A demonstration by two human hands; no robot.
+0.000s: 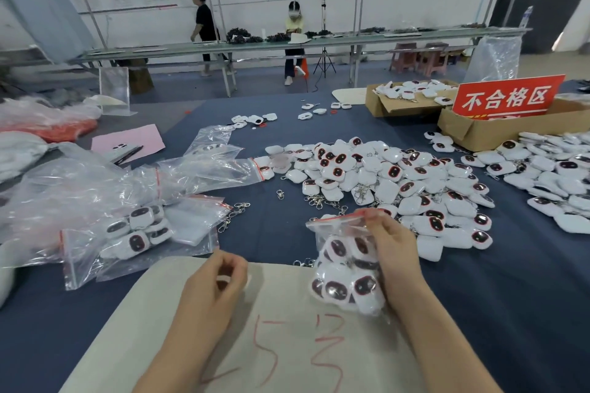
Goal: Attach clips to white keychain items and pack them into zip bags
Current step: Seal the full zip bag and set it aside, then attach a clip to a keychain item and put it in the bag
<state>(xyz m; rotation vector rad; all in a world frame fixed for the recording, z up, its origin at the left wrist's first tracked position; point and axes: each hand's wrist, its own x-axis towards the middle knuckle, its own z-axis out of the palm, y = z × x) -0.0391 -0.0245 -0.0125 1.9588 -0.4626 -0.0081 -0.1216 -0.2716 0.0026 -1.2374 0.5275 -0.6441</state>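
A dark blue cloth-covered table (510, 297) fills the view; on its near edge lies a beige sheet with red handwritten marks (153, 313); beyond spreads a heap of white rounded keychain items with dark red-rimmed faces (399, 175), with brown cardboard boxes (472, 134) at the far right; a litter of clear plastic zip bags (137, 233), some partly filled, sits to the left; loose silver metal clips (319, 201) lie between the heap and the hands.

The thing in hand is a small clear zip bag with a red seal strip (348, 268), stuffed with white items and held over the sheet's right edge; the right hand (392, 252) grips it, fingers curled down its side and pinching the strip's right end. The left hand (220, 281) hovers apart over the sheet, fingers curled; something pale shows blurred between them, and I cannot tell whether it holds anything.

The step looks like sealing; done well, the left hand takes the strip's free end, draws it taut and level, checks that no clip or chain crosses the track, then presses along from one end to the other.
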